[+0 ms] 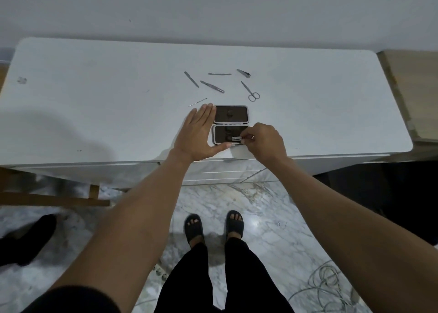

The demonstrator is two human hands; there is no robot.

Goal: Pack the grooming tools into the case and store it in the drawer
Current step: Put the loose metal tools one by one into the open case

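Note:
A small dark grooming case [231, 114] lies open flat on the white table [94, 104] near its front edge. My left hand [198, 132] rests flat with straight fingers against the case's left side, thumb along its front. My right hand [265, 140] pinches a small metal tool [237, 138] over the case's near half. Behind the case lie loose metal tools: small scissors [251, 91], tweezers [212, 86], a nail file [191, 79], a nail clipper [244, 73], a thin double-ended tool [219, 74] and a slim pick [197, 102].
White drawer fronts [225, 170] show below the table's front edge. A wooden unit [412, 94] stands to the right. On the marble floor are a wooden frame [54, 199] at left, cables [327, 286] at lower right and a dark shoe [30, 239].

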